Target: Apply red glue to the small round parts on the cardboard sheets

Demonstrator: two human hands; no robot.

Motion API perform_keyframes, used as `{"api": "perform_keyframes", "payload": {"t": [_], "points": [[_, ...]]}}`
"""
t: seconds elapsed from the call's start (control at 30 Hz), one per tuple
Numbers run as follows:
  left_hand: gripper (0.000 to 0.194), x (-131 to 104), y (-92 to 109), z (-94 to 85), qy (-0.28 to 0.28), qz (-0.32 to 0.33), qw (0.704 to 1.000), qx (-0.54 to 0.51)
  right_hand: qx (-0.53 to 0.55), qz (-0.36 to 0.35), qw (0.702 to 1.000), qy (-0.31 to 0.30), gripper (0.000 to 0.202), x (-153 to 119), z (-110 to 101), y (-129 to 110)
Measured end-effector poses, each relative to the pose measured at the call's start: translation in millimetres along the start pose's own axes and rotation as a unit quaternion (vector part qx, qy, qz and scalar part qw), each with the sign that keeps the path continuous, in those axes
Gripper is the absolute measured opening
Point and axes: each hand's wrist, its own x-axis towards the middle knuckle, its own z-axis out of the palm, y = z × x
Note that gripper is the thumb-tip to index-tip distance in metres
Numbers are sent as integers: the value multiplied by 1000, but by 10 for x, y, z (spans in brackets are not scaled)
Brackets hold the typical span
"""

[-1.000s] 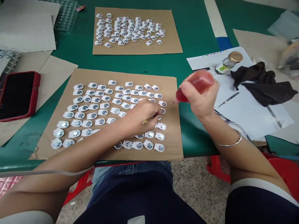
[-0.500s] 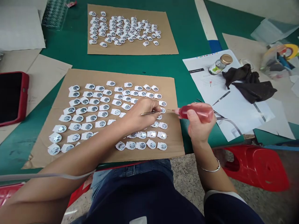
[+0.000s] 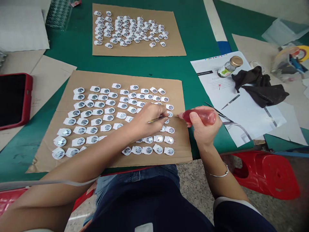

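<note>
The right hand (image 3: pixel 206 124) gripped the red squeeze bottle (image 3: pixel 201 116) over the near cardboard sheet's (image 3: pixel 60 106) right edge, its tip close to a small round piece (image 3: pixel 169 114) on that sheet. The left hand (image 3: pixel 151 117) pinched a thin tool (image 3: pixel 155 119) above the sheet. Beyond the sheet lay another cardboard (image 3: pixel 178 38) with similar pieces.

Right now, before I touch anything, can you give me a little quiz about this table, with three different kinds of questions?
1. Which hand holds the red bottle? A: the left. B: the right.
2. True or false: the phone has a red case.
3. Fill in the blank: the jar has a ____ lid.

Key: 1. B, the right hand; 2. true; 3. gold.
</note>
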Motion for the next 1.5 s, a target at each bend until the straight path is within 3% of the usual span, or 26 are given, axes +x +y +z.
{"api": "perform_keyframes", "payload": {"t": [0.53,1.5], "points": [[13,-5,-39,8,5,32,999,21,-15,0,1000,-5,29,16,28,7],[12,-6,-27,1,2,32,999,4,-20,-10,999,-36,28,-11,-11,-82]]}}
